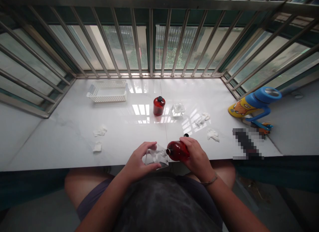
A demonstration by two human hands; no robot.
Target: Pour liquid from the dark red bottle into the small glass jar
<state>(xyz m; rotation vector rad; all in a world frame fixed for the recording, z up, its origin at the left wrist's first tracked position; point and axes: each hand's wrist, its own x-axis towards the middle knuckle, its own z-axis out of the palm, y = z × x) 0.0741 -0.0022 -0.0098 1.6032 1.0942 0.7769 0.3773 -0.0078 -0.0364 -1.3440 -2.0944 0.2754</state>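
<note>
My left hand (144,159) is closed around a clear square glass bottle (156,158), which is tilted with its neck toward the right. In my right hand (195,155) lies a dark red bottle (178,151), tipped on its side. Its uncapped mouth meets the neck of the clear bottle; whether they touch I cannot tell. Just behind the red bottle a small black cap (186,135) shows on the table. Farther back stands a second red bottle (159,106) with a black cap, upright, beside a small clear glass bottle (177,109).
A white perforated basket (107,98) sits at the back left. Crumpled white tissues (213,135) lie on both sides of the white table (134,132). A blue and yellow water bottle (249,104) and a blurred-out dark object (248,144) are at right. Metal bars (151,46) close off the back.
</note>
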